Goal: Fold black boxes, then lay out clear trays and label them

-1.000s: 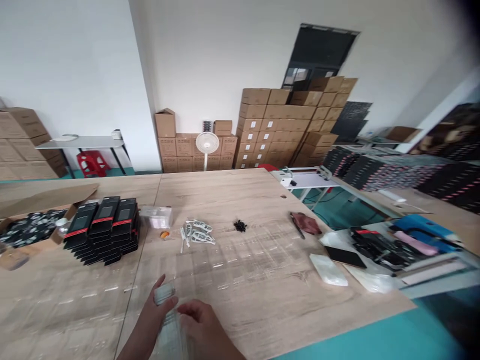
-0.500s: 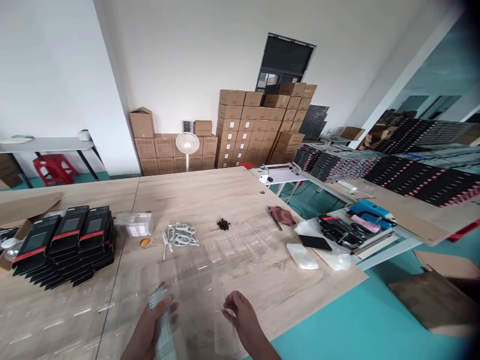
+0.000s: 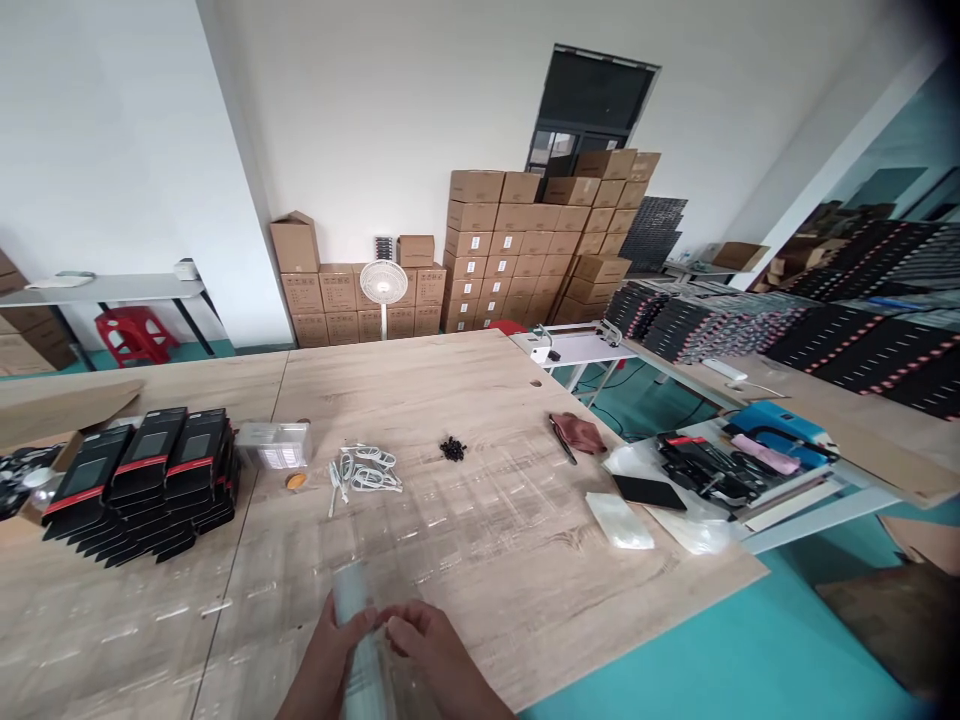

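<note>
My left hand (image 3: 330,645) is wrapped round a stack of clear plastic pieces (image 3: 354,595), bluish where they overlap, with the thumb pressed on top. Close against the stack's right edge, the fingers of my right hand (image 3: 427,640) are pinched together; what lies between the fingertips is too faint to make out. Many thin clear plastic pieces (image 3: 442,505) lie in rows on the wooden table (image 3: 405,385). Beyond my hands are coiled white cables (image 3: 367,470) and a small heap of black parts (image 3: 452,448).
Stacks of black boxes (image 3: 150,480) and a clear plastic box (image 3: 274,445) stand left. At right lie a brown pouch (image 3: 577,433), a white packet (image 3: 619,520) and a black flat device (image 3: 649,491). A fan (image 3: 384,283) and cartons (image 3: 510,240) stand behind the table.
My right hand has moved left from above a clear plastic piece on the table to the edge of the stack. The left hand still holds the stack; the view has shifted slightly.
</note>
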